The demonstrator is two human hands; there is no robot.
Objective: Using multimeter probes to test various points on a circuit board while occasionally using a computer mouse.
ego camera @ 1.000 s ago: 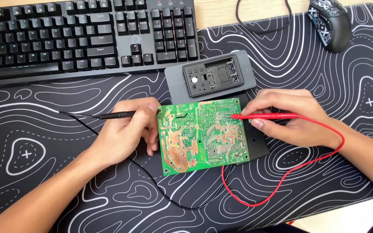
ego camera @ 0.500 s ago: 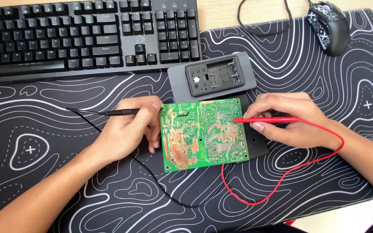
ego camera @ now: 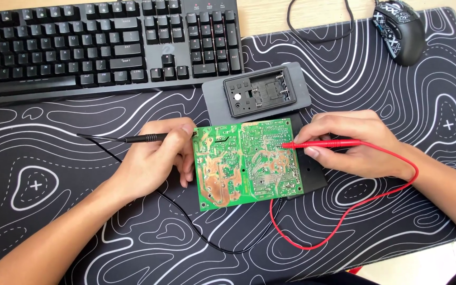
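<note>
A green circuit board lies solder side up in the middle of the black patterned desk mat. My left hand grips a black test probe whose tip rests at the board's upper left corner. My right hand holds a red test probe with its tip on the board's right part. A black lead and a red lead both run under the board's lower right corner. Beneath the board sits a dark flat device.
A black keyboard spans the upper left. A grey case part with an open compartment lies just behind the board. A black mouse with its cable sits at the top right. Wooden desk shows at the mat's edges.
Both hands and probes stay on the board. The view has shifted a little; the red probe tip has crept slightly left across the board.
</note>
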